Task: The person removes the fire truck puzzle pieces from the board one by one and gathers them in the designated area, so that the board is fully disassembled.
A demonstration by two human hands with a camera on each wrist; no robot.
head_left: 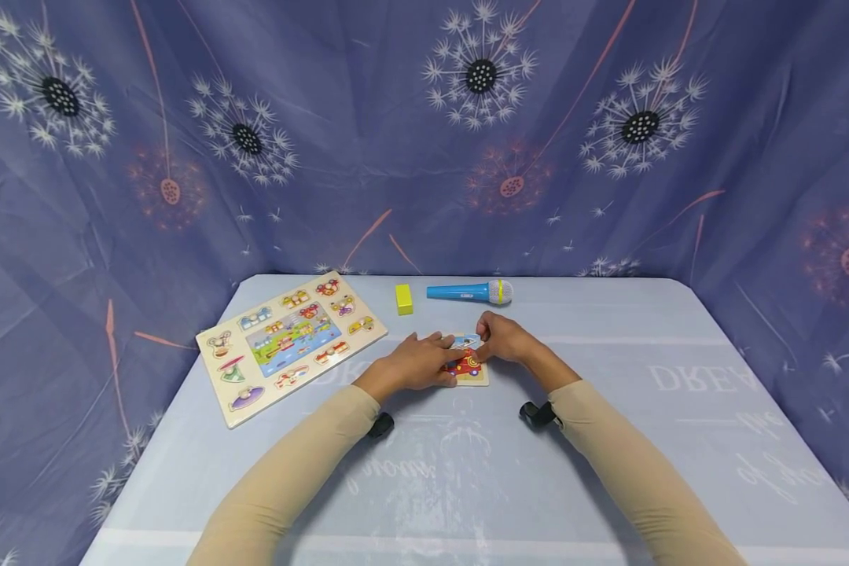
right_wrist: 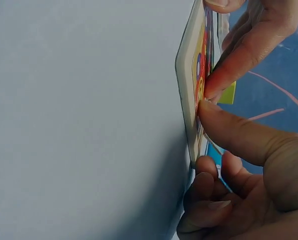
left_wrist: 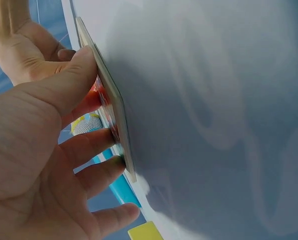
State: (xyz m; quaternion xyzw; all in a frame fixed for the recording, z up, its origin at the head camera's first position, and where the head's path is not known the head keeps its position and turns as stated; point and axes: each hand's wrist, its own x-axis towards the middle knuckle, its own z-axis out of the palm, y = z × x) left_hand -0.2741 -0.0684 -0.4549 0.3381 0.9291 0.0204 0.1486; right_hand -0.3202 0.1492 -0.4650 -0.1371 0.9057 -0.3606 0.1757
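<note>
A small wooden puzzle board (head_left: 475, 383) with a red vehicle picture and a light blue upper part lies on the table under both hands. My left hand (head_left: 419, 363) rests over its left side, fingers extended. In the left wrist view the thumb (left_wrist: 84, 62) and several fingertips press on its printed face. At the right side is my right hand (head_left: 507, 339), its fingers curled. The right wrist view shows its thumb (right_wrist: 228, 122) on the picture, pinching a thin puzzle piece (right_wrist: 214, 144) whose edge is tilted up. Both hands cover much of the picture.
A large wooden knob puzzle board (head_left: 215, 377) lies angled at the left. Behind the hands are a yellow block (head_left: 404, 299) and a blue toy microphone (head_left: 467, 292). A dandelion-patterned curtain (head_left: 396, 141) hangs along the table's back edge.
</note>
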